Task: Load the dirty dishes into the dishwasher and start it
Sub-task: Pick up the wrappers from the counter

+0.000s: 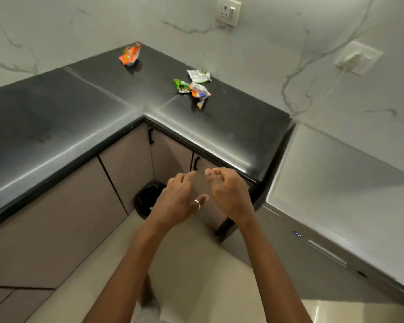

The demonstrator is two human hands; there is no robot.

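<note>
**A:** Just to the right of your right hand [229, 194], the grey slab-fronted dishwasher [312, 259] stands with its door closed, a small blue display [297, 234] lit near its top edge. I can't read the digits; they are too small.

**B:** And your hands?

**A:** Both bare and holding nothing. Your left hand [177, 201], with a silver ring [197, 203] on the thumb, has its fingers loosely curled. Your right hand is half-curled too, fingertips nearly meeting the left's, well short of any handle.

**B:** So what could go wrong?

**A:** No dirty dish is in sight. Beyond your fingertips the glossy black L-shaped countertop [80, 127] carries only crumpled snack wrappers: an orange one [130, 54] far back in the corner, and a green and white cluster [194, 86] nearer. If the lit display means a cycle is already set, you may have run it with dishes left out somewhere off camera. That is my guess only.

**B:** Anything underfoot?

**A:** Below your left hand sits a round black waste bin [148, 199] in the cabinet corner. Turn carelessly toward the dishwasher and you could kick it. Its door, when it drops, would also take the floor where you stand, so step back first.
</note>
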